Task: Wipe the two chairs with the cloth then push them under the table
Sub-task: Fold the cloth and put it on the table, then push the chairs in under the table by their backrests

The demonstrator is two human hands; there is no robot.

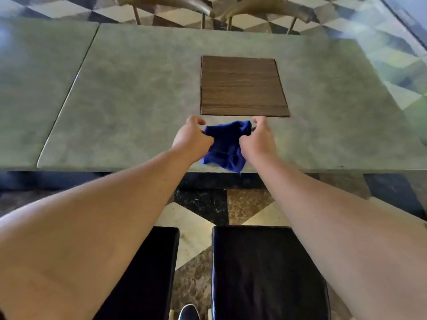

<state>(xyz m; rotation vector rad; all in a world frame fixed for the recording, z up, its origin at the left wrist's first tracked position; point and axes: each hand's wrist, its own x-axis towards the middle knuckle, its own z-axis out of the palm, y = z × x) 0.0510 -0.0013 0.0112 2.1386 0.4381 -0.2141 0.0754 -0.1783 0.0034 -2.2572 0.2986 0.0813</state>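
Two hands pinch the blue cloth (225, 144) at the table's (138, 88) near edge. The left hand (193, 137) grips its 9 o'clock side, the right hand (258, 139) its 3 o'clock side. At 6 o'clock, the left chair (147, 273) and the right chair (265, 273) stand pulled out.

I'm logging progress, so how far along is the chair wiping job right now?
Nothing looks finished yet. In hand: the left hand and right hand both grip the blue cloth over the table edge. Left to do: the left chair and right chair stand pulled out from the table, so pushing them under remains; whether they have been wiped cannot be seen.
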